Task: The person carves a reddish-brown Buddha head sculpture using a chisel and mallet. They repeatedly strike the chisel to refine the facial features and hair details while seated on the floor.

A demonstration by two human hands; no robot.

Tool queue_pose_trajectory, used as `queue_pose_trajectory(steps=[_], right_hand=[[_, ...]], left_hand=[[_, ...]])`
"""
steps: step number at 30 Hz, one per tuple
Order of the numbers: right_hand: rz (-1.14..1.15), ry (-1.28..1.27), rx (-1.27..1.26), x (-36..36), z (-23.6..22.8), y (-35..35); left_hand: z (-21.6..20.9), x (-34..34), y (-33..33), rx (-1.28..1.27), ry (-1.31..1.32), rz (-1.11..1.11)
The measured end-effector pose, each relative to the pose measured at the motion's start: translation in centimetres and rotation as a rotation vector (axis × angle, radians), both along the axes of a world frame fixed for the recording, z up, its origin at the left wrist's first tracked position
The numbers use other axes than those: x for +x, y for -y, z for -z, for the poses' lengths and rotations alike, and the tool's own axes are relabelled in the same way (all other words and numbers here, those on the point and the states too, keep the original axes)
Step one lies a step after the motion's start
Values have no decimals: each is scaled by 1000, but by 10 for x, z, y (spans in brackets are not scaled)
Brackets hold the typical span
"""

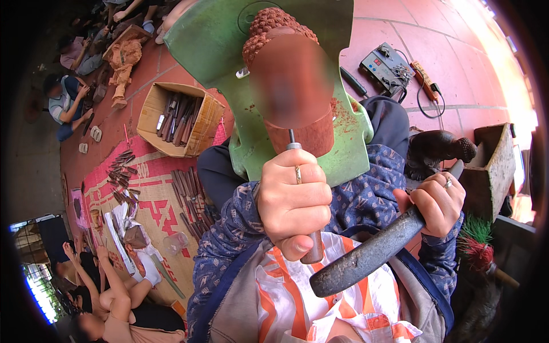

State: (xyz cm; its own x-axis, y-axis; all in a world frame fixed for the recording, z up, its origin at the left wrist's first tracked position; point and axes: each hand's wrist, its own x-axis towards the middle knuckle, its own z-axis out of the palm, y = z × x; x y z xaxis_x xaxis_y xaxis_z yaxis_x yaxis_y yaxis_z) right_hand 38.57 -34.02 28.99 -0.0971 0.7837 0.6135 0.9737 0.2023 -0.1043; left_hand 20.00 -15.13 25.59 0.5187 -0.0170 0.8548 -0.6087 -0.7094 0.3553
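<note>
My left hand is closed around the handle of a chisel, its thin metal shaft pointing up at the base of a reddish wooden carved head. The head has curly knobbed hair and lies on a green plastic chair between my knees; its front is blurred. Wood shavings are scattered beside it. In my right hand, a dark, worn, club-shaped mallet is gripped near its narrow end. The mallet's thick end hangs low, just right of the chisel handle and apart from it.
To the left stands a cardboard box of chisels, with several more chisels on a patterned mat. An electric control box and orange power strip lie right. Nearby are a dark carved figure and wooden box. Other people sit left.
</note>
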Motion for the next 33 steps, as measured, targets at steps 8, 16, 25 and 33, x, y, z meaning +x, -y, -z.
queue_pose_trajectory(steps=[8,16,25,33], right_hand=[[35,90,72,-6,-19,0],[141,253,120,-13,-44,12],[184,329,121,-18,-65,4],[82,219,90,-17,-69,1]], left_hand=[[0,2,-1,4,3,-11],[-7,4,-4,-29,23,2],[-22,-3,-11,-102,-71,35],[-22,-5,-12,-99,-75,33]])
